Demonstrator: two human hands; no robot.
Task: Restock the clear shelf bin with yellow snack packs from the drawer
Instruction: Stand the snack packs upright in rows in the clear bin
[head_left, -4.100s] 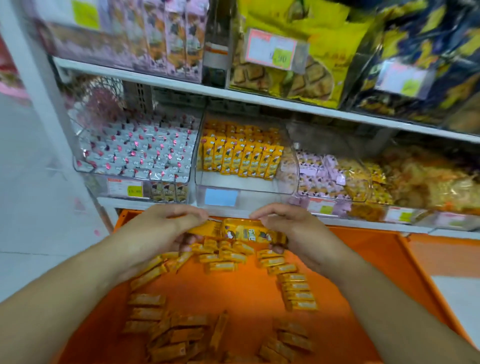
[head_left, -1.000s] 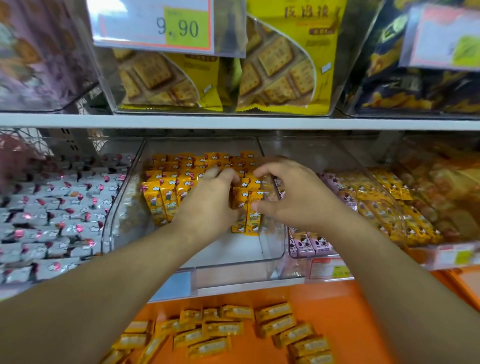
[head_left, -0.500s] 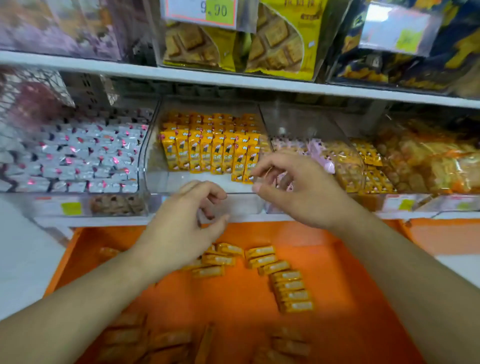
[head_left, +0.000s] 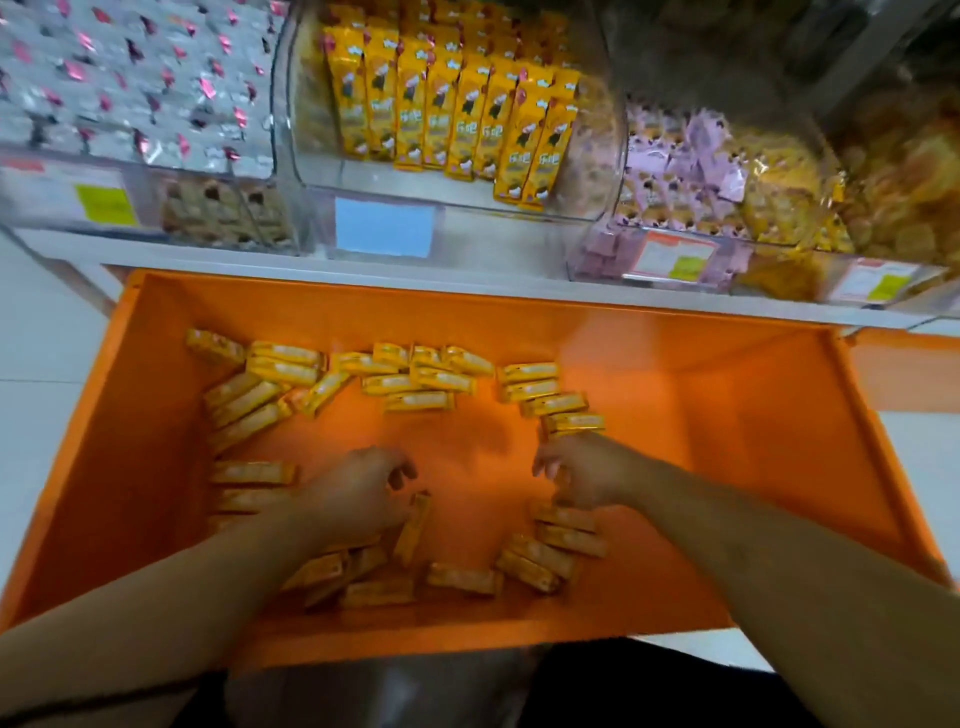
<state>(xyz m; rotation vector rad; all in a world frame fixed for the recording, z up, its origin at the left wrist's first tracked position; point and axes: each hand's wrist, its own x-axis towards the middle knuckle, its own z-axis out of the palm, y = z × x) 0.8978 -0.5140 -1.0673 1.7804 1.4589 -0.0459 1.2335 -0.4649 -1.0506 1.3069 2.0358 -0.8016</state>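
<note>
Both hands, the left hand (head_left: 358, 493) and right hand (head_left: 582, 475), have come back down from the clear bin (head_left: 608, 156) into the orange drawer (head_left: 753, 415) (fingers loosely curled, holding nothing), with more yellow packs (head_left: 540, 561) just under the fingers to grab

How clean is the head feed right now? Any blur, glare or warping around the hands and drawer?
Head view: motion blur softens the left hand, right hand and nearby snack packs; wide-angle warping bows the clear bin; a pale glare patch sits on the orange drawer back wall; hand shadows fall on its floor.
</note>
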